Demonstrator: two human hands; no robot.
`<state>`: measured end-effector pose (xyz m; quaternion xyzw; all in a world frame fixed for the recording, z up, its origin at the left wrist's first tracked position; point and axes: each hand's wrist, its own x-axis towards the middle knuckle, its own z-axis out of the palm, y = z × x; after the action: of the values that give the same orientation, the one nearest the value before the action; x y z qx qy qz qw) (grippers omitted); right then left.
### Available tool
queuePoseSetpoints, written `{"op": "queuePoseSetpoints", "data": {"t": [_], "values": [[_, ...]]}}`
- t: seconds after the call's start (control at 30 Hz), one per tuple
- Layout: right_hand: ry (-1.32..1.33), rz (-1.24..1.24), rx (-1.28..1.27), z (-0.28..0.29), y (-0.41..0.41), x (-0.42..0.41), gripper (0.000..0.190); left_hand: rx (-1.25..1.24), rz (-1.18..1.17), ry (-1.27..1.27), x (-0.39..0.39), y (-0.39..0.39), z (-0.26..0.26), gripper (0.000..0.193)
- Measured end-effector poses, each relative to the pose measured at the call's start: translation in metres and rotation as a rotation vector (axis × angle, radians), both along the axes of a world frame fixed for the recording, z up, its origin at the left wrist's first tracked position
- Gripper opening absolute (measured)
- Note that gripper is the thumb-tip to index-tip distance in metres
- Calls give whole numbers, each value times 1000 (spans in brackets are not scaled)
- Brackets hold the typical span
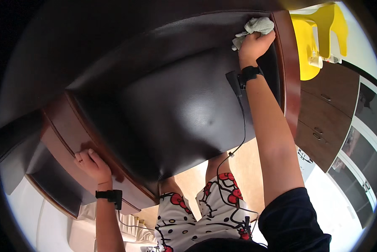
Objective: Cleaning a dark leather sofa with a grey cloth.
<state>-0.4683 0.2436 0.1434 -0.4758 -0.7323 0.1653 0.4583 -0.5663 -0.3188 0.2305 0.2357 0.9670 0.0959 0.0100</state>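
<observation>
My right hand [256, 44] grips a crumpled pale grey cloth [260, 25] at the upper right of the view. The cloth lies against the dark leather backrest [204, 26] of an armchair, close to its right wooden armrest [290, 63]. On the left wooden armrest [84, 138] rests my left hand [94, 165], holding nothing, its fingers loosely bent. Between the two armrests spreads the padded black leather seat [188, 104], which has a small dimple near its front.
Beyond the right armrest stands a yellow plastic chair [308, 69] with a white cup [316, 61] on it. Brown drawers [327, 116] line the right side. A second dark leather seat [56, 186] adjoins on the left. A black cable [243, 126] hangs from my right wrist device.
</observation>
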Motion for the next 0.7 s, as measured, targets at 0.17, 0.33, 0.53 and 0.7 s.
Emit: {"op": "queuePoseSetpoints", "data": {"t": [0.17, 0.33, 0.53, 0.7], "values": [[-145, -98, 50, -31, -7, 10, 51, 29, 24, 41, 2, 7, 1, 18], [343, -33, -547, -74, -57, 8, 55, 22, 24, 24, 3, 9, 3, 19], [539, -43, -636, -62, -123, -25, 57, -8, -3, 20, 3, 12, 4, 25], [383, 227, -829, -51, -273, -53, 60, -10, 34, 10, 6, 11, 4, 24]]}}
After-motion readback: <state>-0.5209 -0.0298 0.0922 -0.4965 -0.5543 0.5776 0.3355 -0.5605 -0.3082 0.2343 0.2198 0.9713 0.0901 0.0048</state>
